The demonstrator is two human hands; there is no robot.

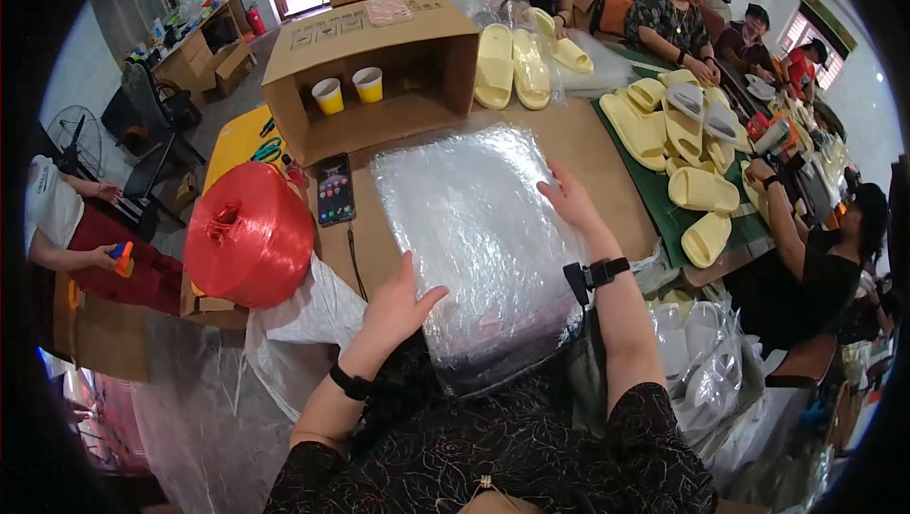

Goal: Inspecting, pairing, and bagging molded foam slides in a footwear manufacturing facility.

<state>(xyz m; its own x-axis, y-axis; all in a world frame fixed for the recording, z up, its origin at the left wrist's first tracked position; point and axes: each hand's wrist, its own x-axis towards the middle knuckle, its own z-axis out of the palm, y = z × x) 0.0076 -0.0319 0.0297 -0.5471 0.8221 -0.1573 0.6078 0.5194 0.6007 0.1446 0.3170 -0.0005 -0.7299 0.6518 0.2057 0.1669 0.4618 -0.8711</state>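
A stack of clear plastic bags lies in front of me, its near end hanging over the table edge towards my lap. My left hand is at the stack's left edge, fingers stretched out and thumb apart, holding nothing. Along the opposite edge, my right hand rests with its fingers extended and spread from the thumb. Both hands are open. A phone with a lit screen lies left of the bags, with a thin dark cord below it.
At left stands a big red roll of plastic twine, near green-handled scissors. An open cardboard box holds two paper cups. Pale yellow slippers pile up at right, beside co-workers. Bagged slippers sit by my right arm.
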